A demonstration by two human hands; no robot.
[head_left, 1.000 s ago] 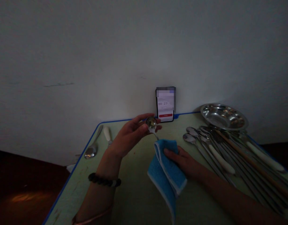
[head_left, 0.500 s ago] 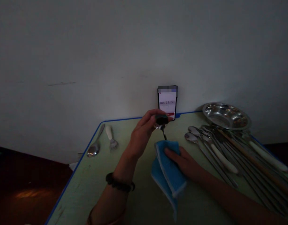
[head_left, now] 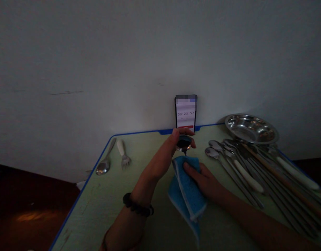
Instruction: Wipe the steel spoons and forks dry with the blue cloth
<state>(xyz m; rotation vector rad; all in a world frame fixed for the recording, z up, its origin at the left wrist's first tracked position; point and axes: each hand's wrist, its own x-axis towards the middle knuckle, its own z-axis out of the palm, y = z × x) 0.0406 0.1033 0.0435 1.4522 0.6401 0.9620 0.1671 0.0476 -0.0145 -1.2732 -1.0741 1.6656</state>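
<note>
Above the middle of the table, my left hand (head_left: 162, 158) has its fingers curled round the bowl of a metal spoon (head_left: 185, 142), thumb on the near side. The spoon's neck runs down into a folded blue cloth (head_left: 189, 188) with a pale edge. My right hand (head_left: 206, 179) grips that cloth, thumb on top, and the lower part of the spoon is hidden inside it. One loose corner of the cloth hangs down. At the table's left lie a spoon (head_left: 103, 167) and a fork with a white handle (head_left: 125, 159).
On the right lies a pile of spoons and long utensils (head_left: 254, 170), some white-handled. Behind it a steel bowl (head_left: 251, 129) stands by the wall. A phone (head_left: 186, 112) showing a timer leans on the wall. The table (head_left: 97, 216) has a blue edge.
My left hand has shifted slightly right and down on the spoon's bowl, uncovering more of the phone. Less of the spoon's neck shows above the cloth. My right hand stays nearly in place.
</note>
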